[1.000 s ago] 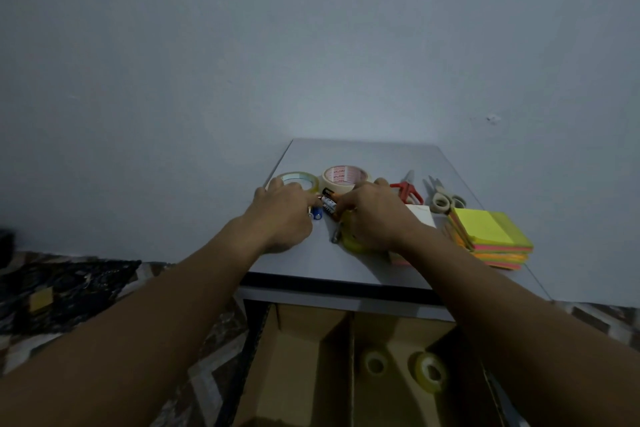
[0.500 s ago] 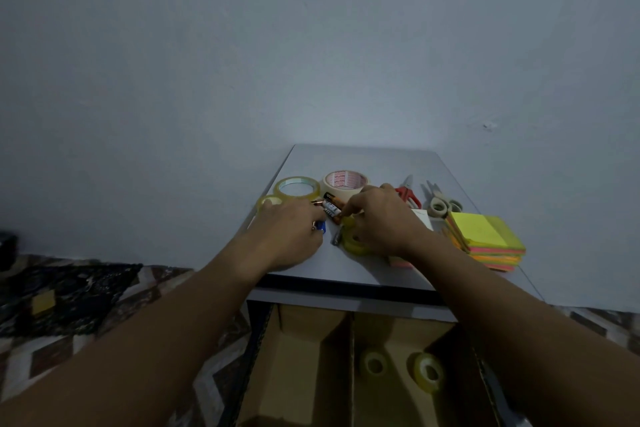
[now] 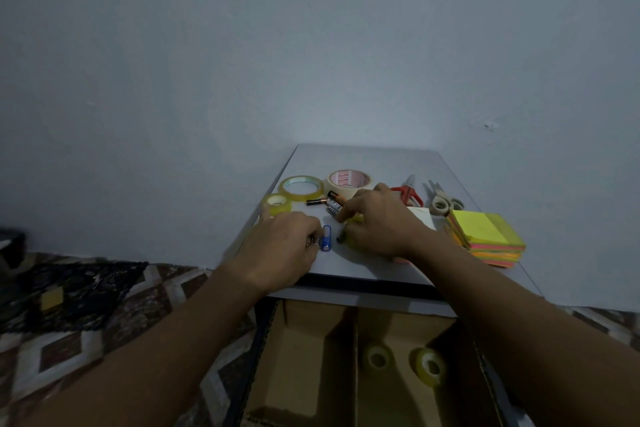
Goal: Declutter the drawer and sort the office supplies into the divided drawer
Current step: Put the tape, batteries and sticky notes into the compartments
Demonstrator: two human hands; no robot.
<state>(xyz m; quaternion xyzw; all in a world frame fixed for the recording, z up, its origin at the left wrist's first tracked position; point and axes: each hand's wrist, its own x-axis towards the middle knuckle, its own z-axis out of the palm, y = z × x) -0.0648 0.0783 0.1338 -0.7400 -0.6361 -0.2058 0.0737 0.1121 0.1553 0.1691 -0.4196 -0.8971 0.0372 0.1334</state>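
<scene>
Drawer (image 3: 311, 357) matt brown cardboard; tape rolls (image 3: 301, 188) glossy plastic; sticky notes (image 3: 485, 229) matt paper; tabletop (image 3: 374, 159) smooth.

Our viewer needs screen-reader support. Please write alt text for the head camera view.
A person's left hand and right hand work over batteries and a blue clip on a grey tabletop beside tape rolls, scissors and sticky notes. Below, an open divided drawer holds two more rolls.

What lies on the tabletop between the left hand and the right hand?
Head view: a small blue clip lies between the left hand and the right hand, nearer the left.
</scene>
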